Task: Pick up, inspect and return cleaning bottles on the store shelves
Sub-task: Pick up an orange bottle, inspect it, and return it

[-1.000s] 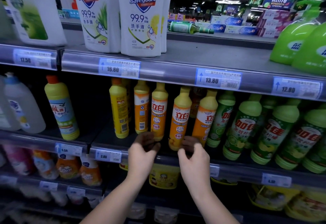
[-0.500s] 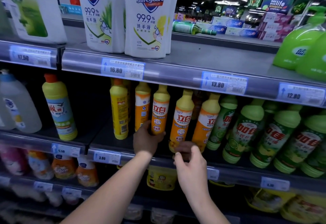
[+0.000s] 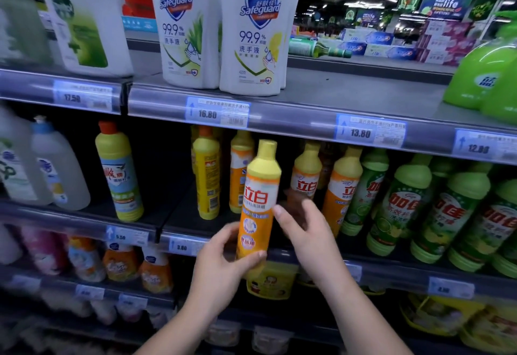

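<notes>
The middle shelf [image 3: 179, 215] no longer carries the orange bottle [image 3: 258, 201]: we now hold it upright before its row. Our left hand [image 3: 223, 262] curls its fingers [image 3: 251, 256] round the base, and our right hand [image 3: 307, 231] has its fingers loosely spread, thumb at the bottle's side.
</notes>
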### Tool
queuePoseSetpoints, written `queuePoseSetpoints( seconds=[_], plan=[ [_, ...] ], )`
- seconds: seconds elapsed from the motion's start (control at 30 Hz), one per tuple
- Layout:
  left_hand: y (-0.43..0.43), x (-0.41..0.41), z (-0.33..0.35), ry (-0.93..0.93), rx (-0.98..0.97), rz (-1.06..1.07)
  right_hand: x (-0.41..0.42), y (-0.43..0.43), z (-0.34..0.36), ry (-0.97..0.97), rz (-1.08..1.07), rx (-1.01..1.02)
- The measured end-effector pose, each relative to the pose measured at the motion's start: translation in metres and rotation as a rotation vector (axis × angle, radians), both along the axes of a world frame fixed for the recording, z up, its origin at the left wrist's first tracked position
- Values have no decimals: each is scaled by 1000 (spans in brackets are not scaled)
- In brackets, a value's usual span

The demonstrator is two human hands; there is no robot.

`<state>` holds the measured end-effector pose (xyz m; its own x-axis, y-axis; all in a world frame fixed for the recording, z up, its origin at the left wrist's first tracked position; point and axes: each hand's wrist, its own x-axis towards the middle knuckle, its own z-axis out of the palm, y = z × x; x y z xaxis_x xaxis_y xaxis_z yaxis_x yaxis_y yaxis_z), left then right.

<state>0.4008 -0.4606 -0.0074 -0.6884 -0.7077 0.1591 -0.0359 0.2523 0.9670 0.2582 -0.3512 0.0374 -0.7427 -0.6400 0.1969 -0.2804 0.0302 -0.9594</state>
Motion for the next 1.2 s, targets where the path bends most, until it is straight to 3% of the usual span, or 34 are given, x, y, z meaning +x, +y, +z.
queuePoseSetpoints(
  seconds=[0.1,0.33,0.53,0.7,0.73,0.8,0.87,1.0,1.13,1.2],
  plan=[
    [15,38,4,-23,45,-74,17,-12,13,-160,186,-116],
    [22,85,4,-7,142,-16,62,-23,19,-396,212,-199],
    [23,121,1,2,148,-61,104,-14,13,-282,160,-136],
    [27,154,5,103,622,-388,131,2,5,-538,308,-342],
    [28,160,6,116,639,-442,137,4,4,-602,374,-386],
    [32,168,12,125,528,-428,146,8,2,-744,485,-466],
    [37,171,15,103,276,-294,152,10,4,-815,554,-518],
    [42,177,18,74,-18,-142,156,19,9,-759,518,-501],
    [38,181,15,94,3,-191,160,24,15,-748,529,-483],
    [30,181,11,130,209,-350,160,28,20,-663,584,-450]
  ],
)
